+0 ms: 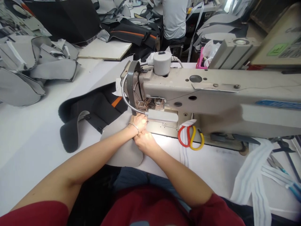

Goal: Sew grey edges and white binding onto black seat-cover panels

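Note:
My left hand (pixel 139 122), with a bracelet at its wrist, is closed on the grey and black fabric piece (pixel 124 150) right under the head of the sewing machine (pixel 169 84). Just in front of it, touching it, my right hand (pixel 146 141) is closed at the edge of the same fabric. The fingertips of both hands are partly hidden. Part of the piece spreads left over the table as a black panel (pixel 94 106) with an orange strip and a strap. A lamp on the machine (pixel 162 116) lights the needle area.
Scissors with red and yellow handles (pixel 191 138) lie against the machine bed. White striped tape (pixel 252 172) hangs at the right near blue-handled tools (pixel 293 190). Grey sewn pieces (pixel 18 69) are heaped at the left. Another person (pixel 175 18) sits beyond the machine.

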A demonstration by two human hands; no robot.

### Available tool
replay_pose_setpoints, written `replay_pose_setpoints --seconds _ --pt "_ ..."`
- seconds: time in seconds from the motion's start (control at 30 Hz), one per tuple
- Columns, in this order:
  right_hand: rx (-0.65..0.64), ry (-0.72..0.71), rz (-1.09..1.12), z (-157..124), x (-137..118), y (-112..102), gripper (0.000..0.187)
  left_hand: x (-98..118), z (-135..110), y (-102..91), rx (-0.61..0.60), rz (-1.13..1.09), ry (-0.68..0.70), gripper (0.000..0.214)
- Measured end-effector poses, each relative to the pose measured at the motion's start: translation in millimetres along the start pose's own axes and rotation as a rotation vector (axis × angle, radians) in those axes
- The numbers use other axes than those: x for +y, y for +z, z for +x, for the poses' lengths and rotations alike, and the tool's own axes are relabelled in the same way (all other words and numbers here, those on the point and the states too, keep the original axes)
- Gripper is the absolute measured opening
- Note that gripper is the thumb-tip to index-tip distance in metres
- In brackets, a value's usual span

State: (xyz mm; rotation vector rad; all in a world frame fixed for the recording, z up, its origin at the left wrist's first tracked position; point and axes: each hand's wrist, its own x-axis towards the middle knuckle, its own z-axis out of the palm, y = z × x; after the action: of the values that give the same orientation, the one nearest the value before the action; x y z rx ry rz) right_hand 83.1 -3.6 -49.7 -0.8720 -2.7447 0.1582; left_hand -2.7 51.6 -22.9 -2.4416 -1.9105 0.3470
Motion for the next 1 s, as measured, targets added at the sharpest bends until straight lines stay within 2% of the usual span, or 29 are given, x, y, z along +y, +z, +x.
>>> replay_pose_setpoints --seconds 0.13,0.23,0.33,0.43,0.5,0.73,1.0 --pt "-0.017 0.017 0.022 1 11 -4 0.018 1 8 1.9 0.015 -0.028 -0.023 0.03" --pt "0.001 0.019 0.021 2 19 -3 0.018 2 13 -3.2 -0.047 -0.023 -0.039 0.03" --pt "0.052 0.022 -0.009 2 21 3 0.019 0 10 -13.7 -0.098 0.036 0.047 0.029" --pt "0.115 0.003 -0.029 3 15 10 0.022 -4 1 -22.9 -0.099 0.076 0.146 0.028" --pt "0.12 -0.016 -0.019 3 10 11 0.023 -6 -4 -24.3 -0.085 0.079 0.161 0.027" --pt "0.022 -0.03 0.002 0 7 -2 0.021 -7 -5 -8.2 0.042 0.016 0.12 0.022" --pt "-0.069 -0.015 0.039 1 9 -12 0.02 -10 -7 -3.4 0.068 -0.033 0.139 0.022"
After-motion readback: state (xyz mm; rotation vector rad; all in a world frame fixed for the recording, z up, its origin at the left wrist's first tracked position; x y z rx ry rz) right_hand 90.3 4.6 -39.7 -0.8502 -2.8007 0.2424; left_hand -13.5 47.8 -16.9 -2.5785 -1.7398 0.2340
